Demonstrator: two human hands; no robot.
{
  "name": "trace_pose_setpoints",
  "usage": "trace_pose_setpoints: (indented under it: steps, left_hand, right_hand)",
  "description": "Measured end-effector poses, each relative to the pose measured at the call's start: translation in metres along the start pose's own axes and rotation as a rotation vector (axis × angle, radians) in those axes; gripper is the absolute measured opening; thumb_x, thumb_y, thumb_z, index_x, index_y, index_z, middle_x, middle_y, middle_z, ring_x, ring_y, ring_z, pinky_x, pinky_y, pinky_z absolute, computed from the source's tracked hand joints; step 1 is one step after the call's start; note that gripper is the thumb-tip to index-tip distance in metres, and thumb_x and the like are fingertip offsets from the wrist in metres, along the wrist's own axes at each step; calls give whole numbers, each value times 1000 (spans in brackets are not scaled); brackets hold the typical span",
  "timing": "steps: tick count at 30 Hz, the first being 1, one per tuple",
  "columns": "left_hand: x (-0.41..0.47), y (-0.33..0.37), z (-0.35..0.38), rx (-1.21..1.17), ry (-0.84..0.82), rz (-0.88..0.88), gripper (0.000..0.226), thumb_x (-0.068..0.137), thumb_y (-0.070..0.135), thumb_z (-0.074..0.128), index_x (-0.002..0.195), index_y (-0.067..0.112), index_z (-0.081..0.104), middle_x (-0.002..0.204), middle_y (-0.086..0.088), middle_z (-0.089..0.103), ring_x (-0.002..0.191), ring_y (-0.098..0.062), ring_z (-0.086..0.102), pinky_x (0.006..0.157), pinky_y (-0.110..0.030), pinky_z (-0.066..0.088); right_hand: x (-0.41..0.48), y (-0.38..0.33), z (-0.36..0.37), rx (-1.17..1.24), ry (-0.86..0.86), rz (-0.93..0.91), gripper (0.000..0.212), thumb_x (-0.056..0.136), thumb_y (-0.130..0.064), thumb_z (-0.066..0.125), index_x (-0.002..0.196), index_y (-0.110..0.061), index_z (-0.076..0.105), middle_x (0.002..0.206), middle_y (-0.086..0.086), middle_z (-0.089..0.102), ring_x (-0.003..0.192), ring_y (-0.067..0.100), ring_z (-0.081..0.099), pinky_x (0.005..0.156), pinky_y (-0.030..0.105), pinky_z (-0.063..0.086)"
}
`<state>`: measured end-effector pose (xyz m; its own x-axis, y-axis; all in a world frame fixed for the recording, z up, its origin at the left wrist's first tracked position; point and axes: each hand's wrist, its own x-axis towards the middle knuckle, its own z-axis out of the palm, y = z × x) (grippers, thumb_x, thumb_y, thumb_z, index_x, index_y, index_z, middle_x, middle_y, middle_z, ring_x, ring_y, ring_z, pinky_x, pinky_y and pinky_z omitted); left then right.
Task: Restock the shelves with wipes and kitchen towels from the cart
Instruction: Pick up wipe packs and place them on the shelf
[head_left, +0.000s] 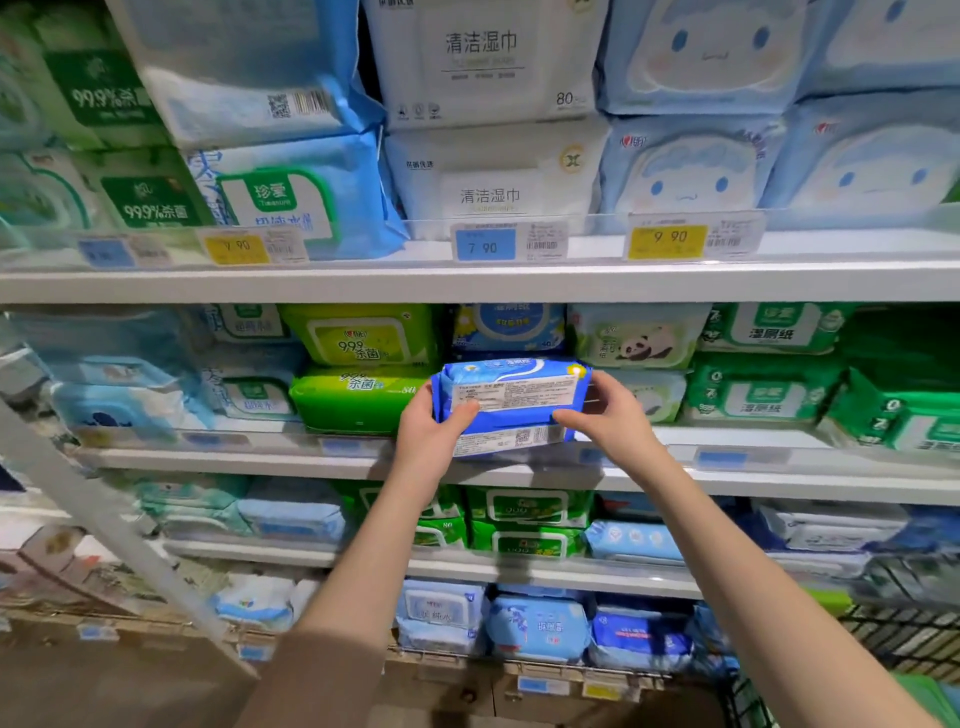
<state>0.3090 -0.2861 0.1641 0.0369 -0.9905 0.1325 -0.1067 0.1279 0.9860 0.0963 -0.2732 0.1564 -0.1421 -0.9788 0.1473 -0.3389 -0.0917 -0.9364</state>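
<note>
Looking through the head camera, I saw the flat blue plastic pack of wipes (511, 400) held at the front edge of the middle white shelf (779, 486), its white printed label and barcode turned towards me. The left hand (436, 421) grasped the pack's left end, thumb across the label and fingers tucked behind. The right hand (608, 410) grasped the right end the same way, thumb on the lower edge.

The gap behind the pack was tight. A bright green wipes pack (358, 397) lay just beside it on the left, with a lime green lidded pack (363, 335) stacked on top. Directly behind and above sat a blue pack with a round lid (509, 327). On the right stood a pale pack printed with a panda (636, 338), and the right hand hid part of the pale pack (654, 397) beneath it.

White wipes packs (493, 62) filled the shelf above, over a blue price tag (485, 245). A dark wire cart basket (904, 634) showed at the lower right.
</note>
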Motion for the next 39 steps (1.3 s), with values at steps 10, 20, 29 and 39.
trace_pose_setpoints:
  steps: [10, 20, 29, 39]
  left_hand:
    - [26, 4, 4, 693, 124, 266, 56, 74, 19, 81, 122, 7, 56, 114, -7, 58, 103, -22, 56, 82, -28, 44]
    - [31, -8, 9, 1189, -10, 450, 67, 79, 18, 74, 135, 15, 38, 117, -11, 43, 107, -28, 46, 86, -33, 39]
    - [33, -21, 10, 1423, 32, 524, 63, 59, 38, 86, 110, 14, 58, 110, -8, 54, 101, -26, 52, 83, -36, 40]
    - [24, -50, 1, 1288, 128, 751, 49, 77, 23, 76, 121, 7, 62, 115, -10, 64, 104, -28, 60, 93, -40, 31]
  right_hand:
    - [5, 14, 17, -312, 245, -105, 35, 72, -22, 81, 98, -14, 59, 87, 2, 68, 78, 23, 64, 70, 44, 53]
    - [1, 17, 27, -481, 247, -108, 44, 74, -19, 80, 104, -6, 50, 102, 9, 59, 90, 27, 57, 64, 30, 35]
    - [7, 21, 31, -618, 94, -89, 55, 82, -28, 72, 122, -7, 41, 115, 13, 59, 101, 31, 59, 76, 40, 50]
    - [0, 28, 37, -758, 229, -197, 52, 94, -37, 56, 138, -13, 44, 115, 13, 54, 100, 30, 53, 68, 35, 42]
